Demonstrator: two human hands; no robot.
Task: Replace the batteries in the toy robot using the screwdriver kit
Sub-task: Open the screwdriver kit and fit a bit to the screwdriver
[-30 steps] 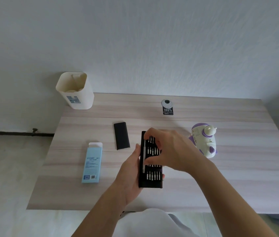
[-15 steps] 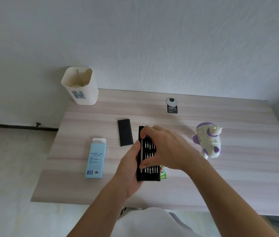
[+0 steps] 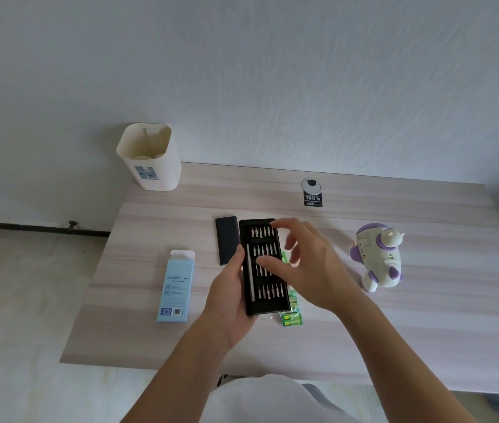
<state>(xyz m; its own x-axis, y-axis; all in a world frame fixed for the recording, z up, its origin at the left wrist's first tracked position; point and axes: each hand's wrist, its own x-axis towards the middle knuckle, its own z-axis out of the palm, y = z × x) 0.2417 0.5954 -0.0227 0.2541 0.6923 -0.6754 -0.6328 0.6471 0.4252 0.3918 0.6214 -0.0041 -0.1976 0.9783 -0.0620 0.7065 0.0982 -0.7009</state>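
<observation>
My left hand (image 3: 230,294) grips the black screwdriver kit tray (image 3: 263,270) from its left side and holds it above the table. The tray shows rows of silver bits and a long silver driver along its left edge. My right hand (image 3: 306,264) hovers over the tray's right half with fingers spread, thumb near the middle row, holding nothing. The white and purple toy robot (image 3: 378,259) lies on the table to the right. Green batteries (image 3: 292,319) peek out from under the tray's lower right corner.
The kit's dark sleeve (image 3: 226,243) lies just left of the tray. A light blue box (image 3: 176,288) lies further left. A cream bin (image 3: 150,157) stands at the table's back left corner. A round cable port with a black sticker (image 3: 312,192) sits at the back.
My right hand has lifted off the bits and opened its fingers. The view has shifted, and the green batteries under the tray show more.
</observation>
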